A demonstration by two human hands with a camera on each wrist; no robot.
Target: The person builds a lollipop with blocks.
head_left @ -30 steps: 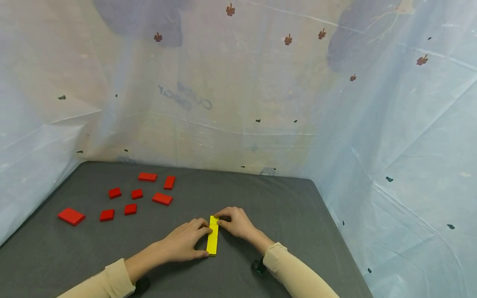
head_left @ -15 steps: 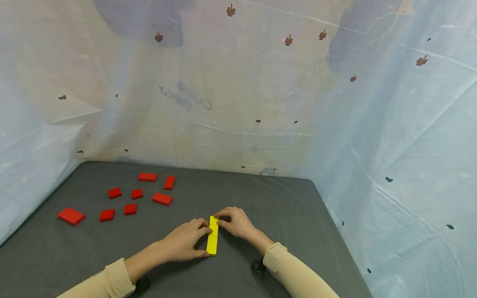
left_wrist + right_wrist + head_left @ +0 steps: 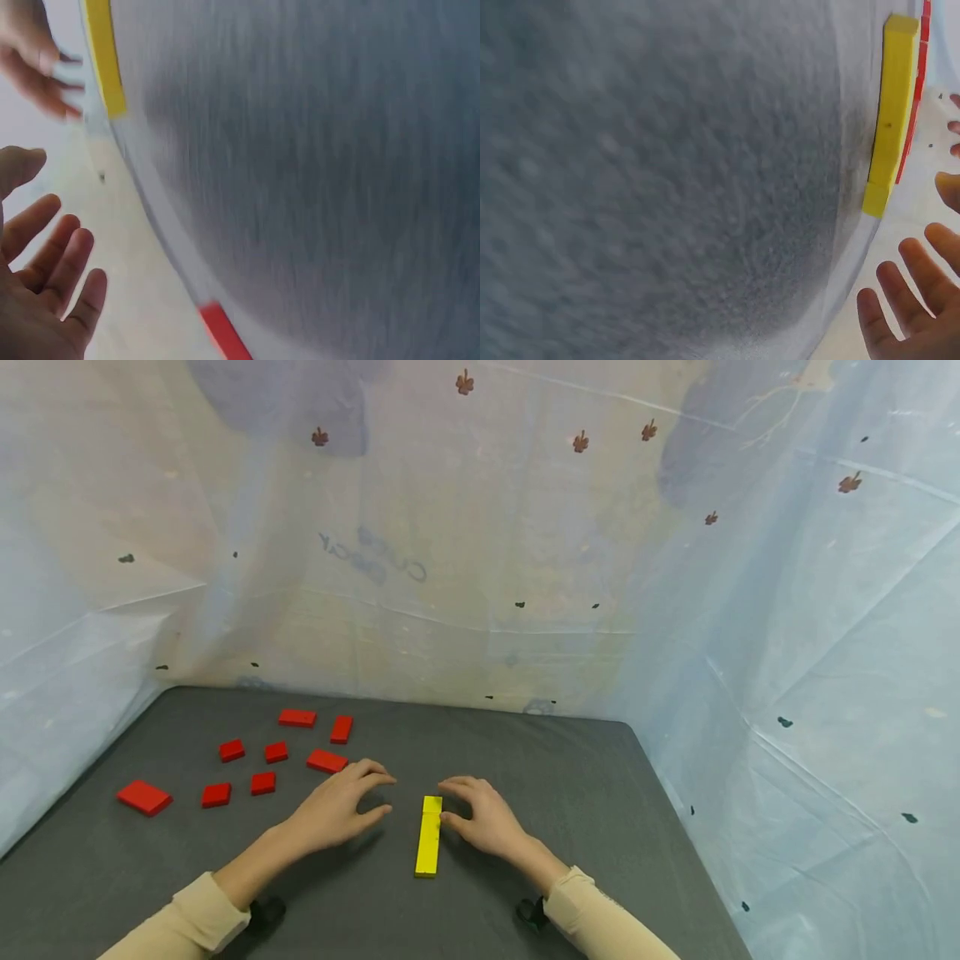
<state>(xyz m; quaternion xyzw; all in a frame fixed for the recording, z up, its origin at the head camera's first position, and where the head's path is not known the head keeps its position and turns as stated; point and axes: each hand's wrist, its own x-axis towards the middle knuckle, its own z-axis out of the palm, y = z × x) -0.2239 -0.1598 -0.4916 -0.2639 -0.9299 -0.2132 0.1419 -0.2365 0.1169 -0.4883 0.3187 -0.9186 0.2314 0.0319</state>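
Two yellow blocks lie end to end on the dark grey table in the head view: a long yellow block (image 3: 427, 847) nearer me and a short yellow block (image 3: 432, 804) at its far end. My left hand (image 3: 333, 806) is off to their left, fingers spread and holding nothing. Just right of the yellow pair is my right hand (image 3: 486, 818), its fingers loosely bent and its thumb tip close by the long block's side. In the right wrist view, the seam between the long yellow block (image 3: 894, 105) and the short yellow block (image 3: 876, 199) shows.
Several red blocks lie scattered on the left of the table (image 3: 562, 785), including a large red block (image 3: 144, 797) far left and a red block (image 3: 327, 761) close behind my left hand. A translucent plastic sheet (image 3: 450, 527) with small leaf marks hangs around the table.
My left hand has let go of the long yellow block and moved left and away from me. The right hand has come slightly off the short block. The yellow pair stays in place.
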